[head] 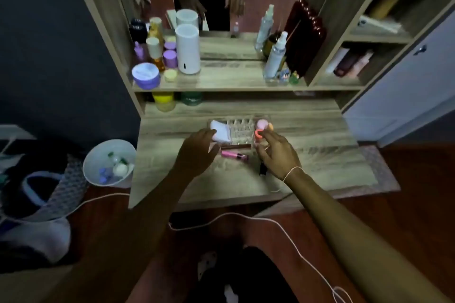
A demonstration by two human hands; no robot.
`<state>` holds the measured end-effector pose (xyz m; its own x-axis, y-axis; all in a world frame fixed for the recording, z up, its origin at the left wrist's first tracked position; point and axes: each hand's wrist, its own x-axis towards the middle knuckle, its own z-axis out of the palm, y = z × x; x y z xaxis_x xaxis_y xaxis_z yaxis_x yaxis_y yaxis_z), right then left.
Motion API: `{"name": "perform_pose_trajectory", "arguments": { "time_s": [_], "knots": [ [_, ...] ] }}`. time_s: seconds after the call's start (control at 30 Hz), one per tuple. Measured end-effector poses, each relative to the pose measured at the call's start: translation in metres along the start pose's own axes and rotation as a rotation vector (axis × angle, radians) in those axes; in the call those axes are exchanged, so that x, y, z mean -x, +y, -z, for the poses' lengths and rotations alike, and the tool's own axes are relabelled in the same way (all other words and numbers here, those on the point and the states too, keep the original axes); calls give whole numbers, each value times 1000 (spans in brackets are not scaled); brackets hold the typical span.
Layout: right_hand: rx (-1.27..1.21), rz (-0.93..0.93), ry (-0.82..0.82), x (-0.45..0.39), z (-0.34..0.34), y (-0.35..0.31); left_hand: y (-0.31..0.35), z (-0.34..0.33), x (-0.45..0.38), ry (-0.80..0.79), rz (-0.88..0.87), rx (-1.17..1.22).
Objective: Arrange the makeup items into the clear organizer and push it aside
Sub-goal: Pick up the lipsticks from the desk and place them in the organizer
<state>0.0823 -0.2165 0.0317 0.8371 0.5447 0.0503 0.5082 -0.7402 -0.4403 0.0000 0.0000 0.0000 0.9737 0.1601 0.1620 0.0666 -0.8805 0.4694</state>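
Note:
The clear organizer (240, 130) stands on the wooden vanity desk (320, 155). A white compact (221, 131) rests in its left section and a pink sponge (261, 124) with an orange one in its right section. My left hand (197, 152) touches the white compact at the organizer's left corner. My right hand (275, 152) pinches a small orange-red curved item (258, 133) at the organizer's right edge. A brown tube (236, 146) and a pink tube (234, 155) lie on the desk just in front of the organizer. A black item (263, 168) lies under my right hand.
On the shelf above stand a white cylinder (187, 49), purple jars (145, 76) and spray bottles (275, 55) before a mirror. A white bin (108, 162) sits on the floor to the desk's left, next to a bag. A thin cable (221, 219) runs across the floor.

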Motion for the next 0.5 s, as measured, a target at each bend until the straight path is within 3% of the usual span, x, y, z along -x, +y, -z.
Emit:
{"name": "perform_pose_trajectory", "arguments": {
  "time_s": [0.33, 0.5],
  "knots": [
    [-97, -371, -93, 14, -44, 56, 21, -63, -12, -146, -10, 10],
    [-143, -426, -135, 8, -62, 74, 30, -84, -27, -208, -61, -55]
  ]
}}
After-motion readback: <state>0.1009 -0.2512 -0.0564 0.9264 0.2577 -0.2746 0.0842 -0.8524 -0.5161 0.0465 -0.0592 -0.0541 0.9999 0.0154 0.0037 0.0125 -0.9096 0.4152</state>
